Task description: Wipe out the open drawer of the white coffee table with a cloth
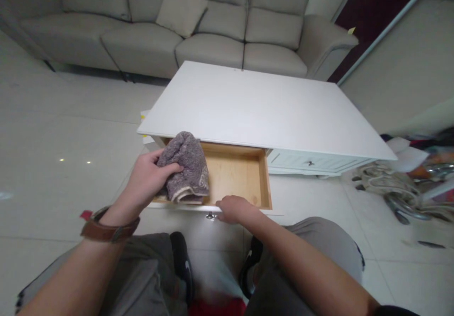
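looking down past grey trousers [138, 273] and dark shoes [182, 264], and losing a red item [218, 307] at the bottom edge, too cut off and blurred to name. wearing a brown strap [109, 228] on the left wrist. clasping, with the right hand [232, 208], the front edge of an open drawer [243, 179], just beside a metal knob [211, 215]; showing too little of those fingertips to place each one. pinching a folded purplish-grey cloth [186, 164] between thumb and fingers of the left hand [154, 174], with the thumb on top. holding this cloth over the left part of the drawer, with the pale-trimmed edge hanging near the front panel. looking light, soft and floppy, judging by the fuzzy surface, and probably neither slippery nor fragile. probably calling for a hold across all the stacked layers, not by one loose edge, at risk of opening the folds. hiding the left fingertips behind the cloth, and the drawer floor beneath it; leaving contact with that floor impossible to tell. continuing farther to a white table [255, 108] housing the drawer. blurring at right into a jumble of cables and metal parts [393, 188], hard to make out. showing only a sliver of a white-and-yellow object [144, 115] beyond the table's left end. ending at a grey sofa [213, 51] bearing one cushion [182, 9], cut off at the top.
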`<state>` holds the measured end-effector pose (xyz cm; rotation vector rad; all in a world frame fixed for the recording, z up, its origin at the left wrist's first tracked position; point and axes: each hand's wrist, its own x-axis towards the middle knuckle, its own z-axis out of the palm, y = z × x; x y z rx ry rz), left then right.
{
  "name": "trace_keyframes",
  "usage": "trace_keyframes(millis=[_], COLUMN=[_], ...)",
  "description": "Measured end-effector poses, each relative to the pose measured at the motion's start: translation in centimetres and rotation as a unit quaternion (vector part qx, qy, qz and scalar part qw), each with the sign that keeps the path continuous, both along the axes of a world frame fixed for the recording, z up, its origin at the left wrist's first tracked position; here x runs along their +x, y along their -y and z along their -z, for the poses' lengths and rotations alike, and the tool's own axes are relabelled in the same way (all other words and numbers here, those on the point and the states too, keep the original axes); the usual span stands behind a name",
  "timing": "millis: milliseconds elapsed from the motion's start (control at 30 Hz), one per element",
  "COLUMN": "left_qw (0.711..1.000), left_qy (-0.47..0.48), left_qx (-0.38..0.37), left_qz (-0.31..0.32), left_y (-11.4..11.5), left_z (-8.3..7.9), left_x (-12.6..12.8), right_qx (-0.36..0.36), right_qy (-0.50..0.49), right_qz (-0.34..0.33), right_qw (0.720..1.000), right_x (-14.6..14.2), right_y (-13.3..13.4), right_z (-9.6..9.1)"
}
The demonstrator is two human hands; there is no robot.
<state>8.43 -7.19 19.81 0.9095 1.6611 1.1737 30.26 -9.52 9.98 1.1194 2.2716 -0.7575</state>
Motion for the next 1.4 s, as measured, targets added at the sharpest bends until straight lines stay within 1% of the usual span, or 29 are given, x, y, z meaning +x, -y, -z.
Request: trace_keyframes(millis=[100, 167, 267, 333, 500, 633, 833, 1067, 1400], left_qw=[0.994, 0.982, 0.972, 0.973, 0.976, 0.978, 0.98, 0.982, 0.984], left_qy=[0.11, 0.186, 0.234, 0.232, 0.213, 0.206, 0.197, 0.184, 0.167], left_qx=[-0.012, -0.023, -0.02, -0.004, 0.022, 0.014, 0.011, 0.009, -0.001], left_qz=[-0.005, -0.007, -0.009, -0.011, -0.027, -0.044, -0.04, -0.048, -0.055], left_y=[-0.7, -1.3, -1.6, -1.4, -1.2, -1.4, -1.1, -1.5, -1.9], left_z=[1.1, 1.6, 2.1, 2.2, 2.1, 2.0, 1.9, 2.1, 2.2], left_x=[1.3, 1.8, 2.2, 2.3, 2.2, 1.8, 1.7, 1.7, 2.0], right_qx=[0.035, 0.054, 0.063, 0.066, 0.053, 0.04, 0.038, 0.038, 0.03], right_qy=[-0.033, -0.062, -0.065, -0.065, -0.094, -0.089, -0.068, -0.083, -0.105], right_qz=[0.029, 0.043, 0.065, 0.074, 0.058, 0.064, 0.059, 0.069, 0.082], right_qw=[0.998, 0.996, 0.994, 0.993, 0.992, 0.993, 0.995, 0.993, 0.991], right_x=[0.0, 0.0, -0.2, -0.3, -0.1, -0.2, -0.5, -0.4, -0.2], right_y=[0.3, 0.7, 1.5, 1.8, 1.5, 1.4, 1.5, 1.6, 1.6], right_z=[1.7, 2.5, 3.2, 3.3, 3.3, 3.1, 3.0, 3.5, 3.6])
